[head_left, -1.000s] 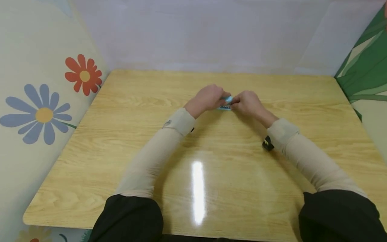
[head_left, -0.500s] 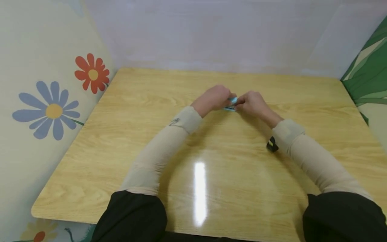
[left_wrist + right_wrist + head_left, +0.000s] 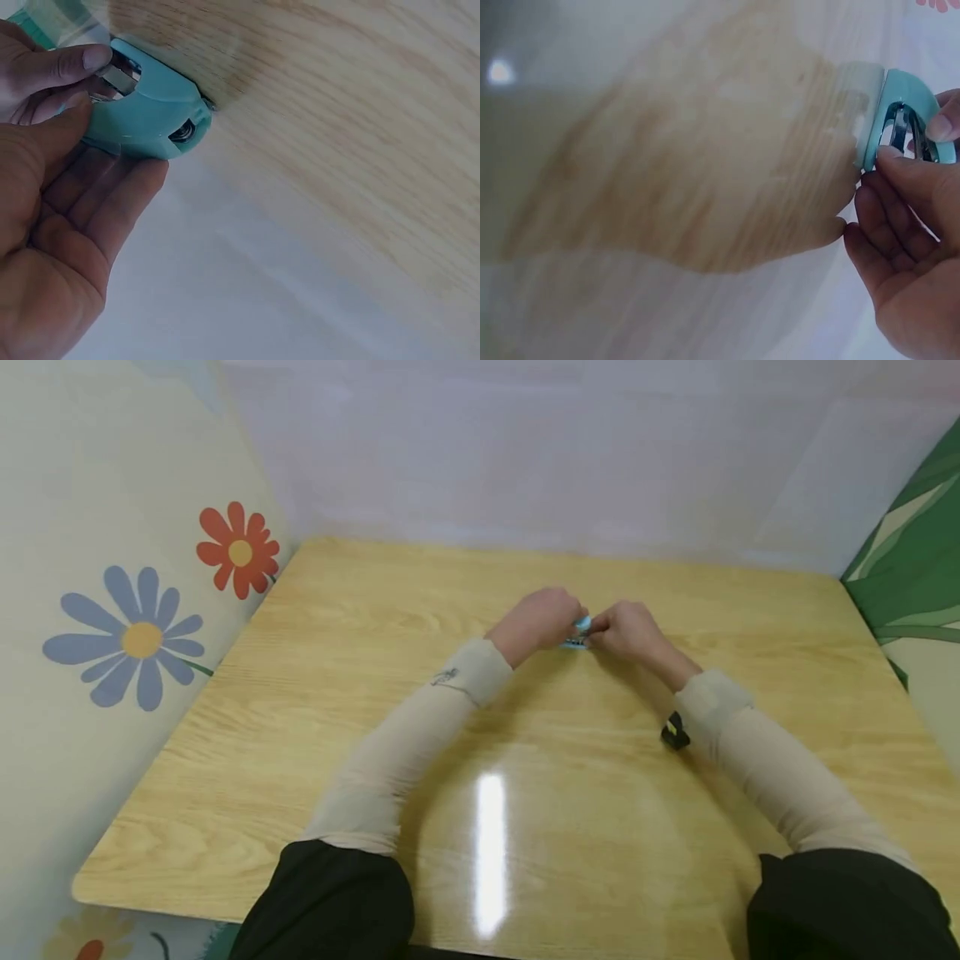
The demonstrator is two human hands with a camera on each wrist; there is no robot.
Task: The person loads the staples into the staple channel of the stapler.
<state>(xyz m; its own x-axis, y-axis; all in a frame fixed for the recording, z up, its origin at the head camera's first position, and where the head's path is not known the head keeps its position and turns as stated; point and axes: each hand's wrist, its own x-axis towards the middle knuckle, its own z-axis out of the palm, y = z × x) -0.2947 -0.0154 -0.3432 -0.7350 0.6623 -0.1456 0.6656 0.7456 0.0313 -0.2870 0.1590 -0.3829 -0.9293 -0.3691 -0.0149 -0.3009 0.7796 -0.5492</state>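
Observation:
A small teal stapler (image 3: 146,118) is held between my two hands over the far part of the table. Its side opening bares a metal strip, and a coiled spring shows in a slot near one end. My left hand (image 3: 542,618) grips the teal body, thumb on one side and fingers behind it. From the other side my right hand (image 3: 632,631) pinches the stapler, with the thumb at the metal strip in the right wrist view, where the stapler (image 3: 909,88) appears at the right edge. In the head view the hands mostly hide it.
The wood-grain table (image 3: 300,760) stretches out around the hands, with a bright light reflection near its front. A pale wall (image 3: 562,460) rises behind it, and flower-painted panels (image 3: 142,639) stand at the sides. A small black device (image 3: 675,732) is under the right wrist.
Both hands stay on the stapler with only slight finger movement. The whole head view has shifted a little, placing the hands slightly further right and lower.

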